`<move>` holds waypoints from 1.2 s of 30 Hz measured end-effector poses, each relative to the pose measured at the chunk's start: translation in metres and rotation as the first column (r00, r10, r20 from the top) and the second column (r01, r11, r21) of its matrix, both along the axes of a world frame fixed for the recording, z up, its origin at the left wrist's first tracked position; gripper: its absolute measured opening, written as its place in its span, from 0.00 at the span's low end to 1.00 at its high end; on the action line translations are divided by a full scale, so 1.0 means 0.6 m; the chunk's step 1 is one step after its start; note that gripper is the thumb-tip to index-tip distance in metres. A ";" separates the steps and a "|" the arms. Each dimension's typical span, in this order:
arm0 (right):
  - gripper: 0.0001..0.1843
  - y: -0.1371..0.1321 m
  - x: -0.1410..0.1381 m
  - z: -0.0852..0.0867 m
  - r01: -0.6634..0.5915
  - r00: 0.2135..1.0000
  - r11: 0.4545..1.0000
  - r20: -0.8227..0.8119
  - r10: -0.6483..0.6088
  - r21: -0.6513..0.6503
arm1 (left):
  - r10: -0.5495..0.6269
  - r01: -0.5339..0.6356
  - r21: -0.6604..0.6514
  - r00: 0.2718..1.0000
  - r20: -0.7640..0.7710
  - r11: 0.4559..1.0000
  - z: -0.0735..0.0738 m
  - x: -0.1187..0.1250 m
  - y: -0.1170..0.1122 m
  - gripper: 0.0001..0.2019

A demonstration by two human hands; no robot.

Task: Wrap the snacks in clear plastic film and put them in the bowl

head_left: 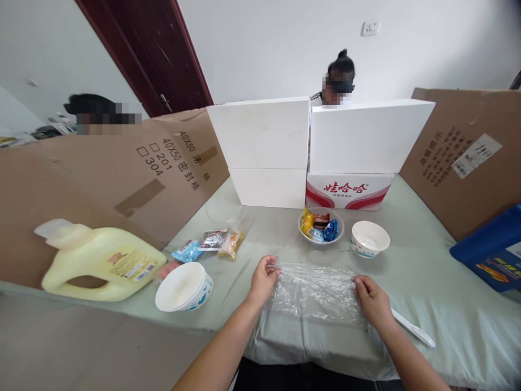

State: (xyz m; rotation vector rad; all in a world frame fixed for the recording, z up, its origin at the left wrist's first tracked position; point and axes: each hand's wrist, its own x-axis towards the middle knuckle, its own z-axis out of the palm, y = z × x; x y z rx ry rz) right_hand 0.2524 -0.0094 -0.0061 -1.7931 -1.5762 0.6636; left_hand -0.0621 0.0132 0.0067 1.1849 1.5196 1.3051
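My left hand [264, 281] pinches the left edge of a sheet of clear plastic wrap [315, 293]. My right hand [372, 300] pinches its right edge, so the crinkled sheet is stretched between them just above the pale green tablecloth [427, 282]. Beyond the sheet stands a glass bowl [321, 225] filled with wrapped snacks. Right of it is an empty white bowl [370, 238]. Another white bowl [184, 286] sits tilted to my left.
A yellow detergent jug [97, 263] lies at the left. Loose snack packets [214, 241] lie near it. A white utensil [412, 327] rests by my right wrist. White boxes [321, 141], cardboard walls [134, 174] and a blue box [492, 247] ring the table. A person sits behind the boxes.
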 end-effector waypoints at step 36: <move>0.19 0.009 -0.028 -0.039 -0.054 0.765 0.928 0.613 -0.199 0.369 | 0.156 0.073 0.236 0.560 -0.813 0.969 0.001 0.022 0.001 0.08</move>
